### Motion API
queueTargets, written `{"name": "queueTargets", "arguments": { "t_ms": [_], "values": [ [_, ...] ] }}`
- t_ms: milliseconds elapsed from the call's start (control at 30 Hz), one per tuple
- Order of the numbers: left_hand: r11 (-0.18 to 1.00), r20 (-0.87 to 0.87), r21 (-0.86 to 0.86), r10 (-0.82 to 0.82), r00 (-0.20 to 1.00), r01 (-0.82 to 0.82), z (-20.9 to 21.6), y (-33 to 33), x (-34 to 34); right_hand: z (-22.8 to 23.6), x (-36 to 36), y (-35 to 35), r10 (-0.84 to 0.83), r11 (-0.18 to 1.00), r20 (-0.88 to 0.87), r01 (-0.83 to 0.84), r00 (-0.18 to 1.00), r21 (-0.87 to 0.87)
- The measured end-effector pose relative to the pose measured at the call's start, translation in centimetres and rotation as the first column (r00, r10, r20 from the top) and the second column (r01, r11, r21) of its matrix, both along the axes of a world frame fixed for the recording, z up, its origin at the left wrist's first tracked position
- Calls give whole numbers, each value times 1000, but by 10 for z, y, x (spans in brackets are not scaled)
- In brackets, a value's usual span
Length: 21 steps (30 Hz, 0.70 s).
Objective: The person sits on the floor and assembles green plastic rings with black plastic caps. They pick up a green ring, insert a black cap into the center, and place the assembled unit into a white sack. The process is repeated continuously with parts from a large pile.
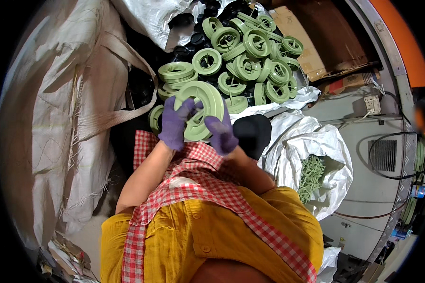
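Observation:
Both my hands wear purple gloves. Between them they hold a light green plastic ring [215, 96], tilted in front of my chest. My left hand [174, 123] has its fingers closed on the ring's left side, and my right hand [222, 133] grips the lower right. Its open middle shows some green inside, but I cannot tell whether a second ring lies behind. Just beyond is a heap of similar green rings [257, 43], several with thin crossing sprues in their centres. A short stack of green rings [176, 70] sits nearest my left hand.
To the right, a white woven sack [337, 186] stands open with green plastic scraps [311, 177] inside. Large pale sacks [56, 108] with a strap [111, 118] hang at left. Black parts [182, 53] lie under the heap. A cardboard box [300, 45] and grey machine [359, 188] stand right.

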State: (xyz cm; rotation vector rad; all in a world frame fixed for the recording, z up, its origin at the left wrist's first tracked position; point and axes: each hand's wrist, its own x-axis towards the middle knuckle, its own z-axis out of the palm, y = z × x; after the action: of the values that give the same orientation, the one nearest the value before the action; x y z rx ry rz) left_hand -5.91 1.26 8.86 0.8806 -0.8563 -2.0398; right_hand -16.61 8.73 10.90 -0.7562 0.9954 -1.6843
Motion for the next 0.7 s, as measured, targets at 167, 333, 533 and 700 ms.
{"name": "queueTargets", "arguments": {
  "t_ms": [167,333,533,700],
  "values": [
    [976,-148,168,164,975,-139,-44,-15,-4,-14,7,-15,-215,968,91,199,972,153],
    [949,-166,193,280,946,-248,-85,-86,37,-64,-72,-17,98,993,462,-54,881,-106],
    [605,579,-790,682,447,100,-65,-94,53,-118,-206,-96,-163,595,-979,804,122,1],
    [593,564,-779,518,643,206,-41,-52,26,-115,-217,-127,634,423,-765,779,110,463]
  ]
}}
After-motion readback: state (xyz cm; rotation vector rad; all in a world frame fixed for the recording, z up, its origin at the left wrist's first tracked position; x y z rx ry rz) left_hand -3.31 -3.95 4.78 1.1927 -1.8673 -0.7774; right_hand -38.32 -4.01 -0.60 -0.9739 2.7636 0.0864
